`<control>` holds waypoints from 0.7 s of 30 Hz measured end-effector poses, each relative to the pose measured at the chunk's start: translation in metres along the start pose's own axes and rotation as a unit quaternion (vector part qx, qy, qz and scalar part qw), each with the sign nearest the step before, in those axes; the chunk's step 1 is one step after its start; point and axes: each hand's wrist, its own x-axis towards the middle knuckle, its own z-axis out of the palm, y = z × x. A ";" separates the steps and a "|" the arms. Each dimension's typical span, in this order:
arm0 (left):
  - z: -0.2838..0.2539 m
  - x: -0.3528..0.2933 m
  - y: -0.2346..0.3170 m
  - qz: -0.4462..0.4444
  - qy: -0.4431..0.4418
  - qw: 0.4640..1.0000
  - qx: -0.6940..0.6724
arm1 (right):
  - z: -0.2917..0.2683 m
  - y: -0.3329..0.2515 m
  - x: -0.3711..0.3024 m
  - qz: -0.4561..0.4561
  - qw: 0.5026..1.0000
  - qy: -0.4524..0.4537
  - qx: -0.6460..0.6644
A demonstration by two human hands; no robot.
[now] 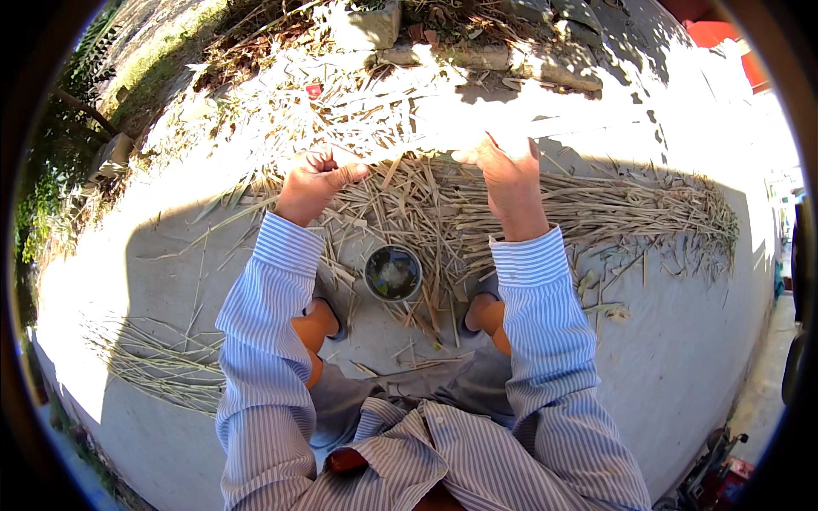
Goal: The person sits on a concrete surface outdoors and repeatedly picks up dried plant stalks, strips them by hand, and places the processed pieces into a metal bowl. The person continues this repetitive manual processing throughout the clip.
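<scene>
My left hand and my right hand are raised in front of me, fingers closed. Between them stretches a pale, thin stalk, pinched at both sides; sunlight washes out much of it. Past my right hand it seems to run on to the right, though glare blurs this. Below the hands, between my feet, stands a round mug of dark greenish liquid with something pale in it. Cut dry stalk pieces lie scattered on the ground around the mug and beneath the hands.
A thick pile of long dry stalks extends to the right. At the left lies a smaller bundle of thin greenish stalks. Stone blocks and a log-like edging border the far side. Red objects show at the far right.
</scene>
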 end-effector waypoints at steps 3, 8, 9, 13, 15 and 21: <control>-0.031 0.000 0.008 0.036 0.146 0.981 -0.123 | 0.003 -0.005 -0.003 0.061 0.991 0.021 0.114; -0.082 0.002 0.009 0.090 0.344 0.934 0.034 | 0.001 -0.013 0.001 0.194 0.950 0.082 0.230; -0.094 0.002 -0.004 0.115 0.331 0.923 0.158 | 0.004 -0.015 0.001 0.208 0.946 0.089 0.231; -0.004 -0.003 0.052 0.293 0.210 0.720 0.594 | 0.010 -0.020 0.000 0.206 0.941 0.067 0.259; 0.026 0.003 0.042 0.314 0.094 0.784 0.527 | 0.028 -0.020 0.001 0.231 0.927 0.056 0.290; -0.011 -0.007 0.036 0.252 0.044 0.819 0.513 | 0.009 0.012 0.005 0.236 0.909 -0.001 0.344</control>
